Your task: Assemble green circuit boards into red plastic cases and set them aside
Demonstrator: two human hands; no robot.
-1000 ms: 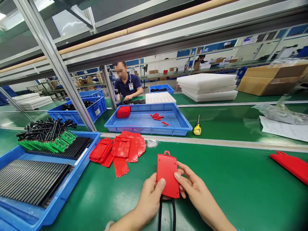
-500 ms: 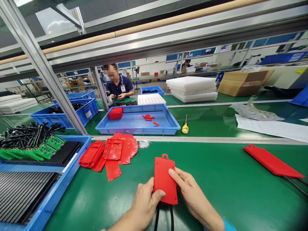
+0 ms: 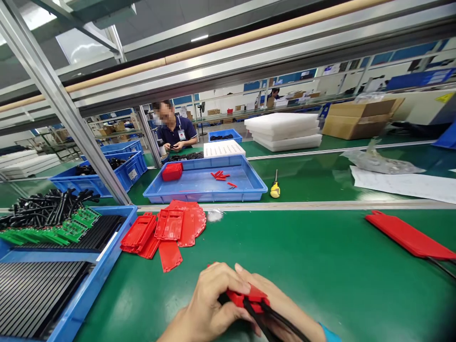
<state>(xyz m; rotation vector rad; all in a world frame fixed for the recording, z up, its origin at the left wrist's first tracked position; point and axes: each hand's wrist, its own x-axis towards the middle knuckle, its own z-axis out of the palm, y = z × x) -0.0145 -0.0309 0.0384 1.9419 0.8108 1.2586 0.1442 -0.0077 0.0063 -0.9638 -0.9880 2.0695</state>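
Note:
A red plastic case (image 3: 252,294) is between my hands, tilted so its end with two black cables (image 3: 276,319) points toward me. My left hand (image 3: 210,297) grips it from the left, fingers over the top and thumb beneath. Along its right and far side lies my right hand (image 3: 285,301), holding it too; most of those fingers are hidden. Loose red case halves (image 3: 169,225) are piled on the green bench beyond my left hand. Another red case with cables (image 3: 409,235) rests at the right.
At the left, a blue tray (image 3: 107,270) holds green circuit boards (image 3: 67,228) with black leads, and black ribbed parts. Beyond the bench strip are a shallow blue tray (image 3: 199,194), a yellow screwdriver (image 3: 275,190) and white foam sheets (image 3: 283,126). A co-worker (image 3: 176,130) sits opposite.
The red case has turned from showing its broad face to showing its cable end. My left fingers now wrap over its top, and my right hand has shifted to its far side.

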